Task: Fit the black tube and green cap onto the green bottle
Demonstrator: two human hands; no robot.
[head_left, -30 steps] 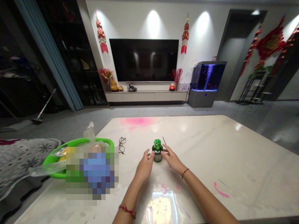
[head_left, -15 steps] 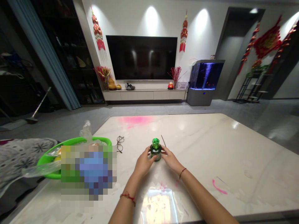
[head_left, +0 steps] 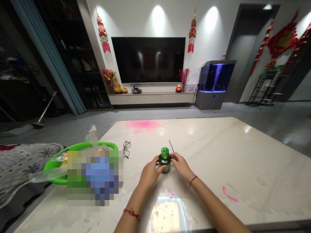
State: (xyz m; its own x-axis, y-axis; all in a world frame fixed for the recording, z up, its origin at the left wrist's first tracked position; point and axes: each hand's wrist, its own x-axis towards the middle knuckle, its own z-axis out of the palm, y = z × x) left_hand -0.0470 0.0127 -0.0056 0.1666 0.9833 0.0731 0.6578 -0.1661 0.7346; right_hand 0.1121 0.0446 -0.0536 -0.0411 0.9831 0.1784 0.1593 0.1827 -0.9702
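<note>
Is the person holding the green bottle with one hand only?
No, the left hand and the right hand are both on the sides of the green bottle.

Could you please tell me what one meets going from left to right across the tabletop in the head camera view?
Green plastic basket, glasses, left hand, green-capped bottle, right hand, pink mark.

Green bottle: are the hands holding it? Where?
Yes: the left hand and right hand grip the sides of the green bottle, below its cap.
</note>
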